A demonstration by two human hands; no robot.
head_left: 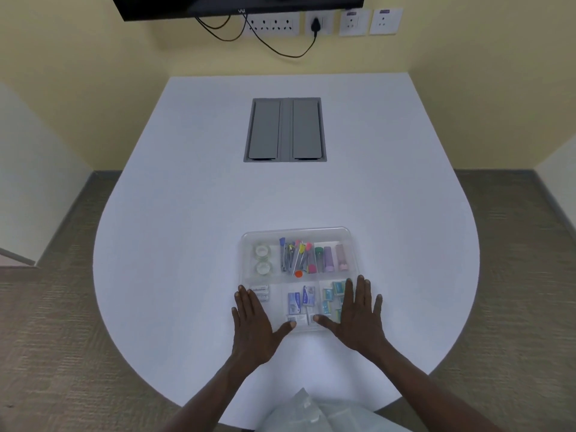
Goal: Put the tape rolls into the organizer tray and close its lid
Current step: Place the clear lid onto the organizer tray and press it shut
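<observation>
A clear plastic organizer tray (351, 235) sits on the white table near me, with its transparent lid lying flat over it. Two tape rolls (261, 259) lie one behind the other in the back left compartment. My left hand (254, 325) rests flat, fingers spread, on the lid's front left corner. My right hand (357, 316) lies flat with fingers apart on the lid's front right part. Neither hand holds anything.
Other compartments hold coloured pens and clips (296, 257), small tubes (328, 258), staple boxes (300, 299) and small packets (332, 294). A grey cable hatch (285, 129) is set into the table (187, 213) further back. Clear plastic wrap (305, 410) lies at the near edge.
</observation>
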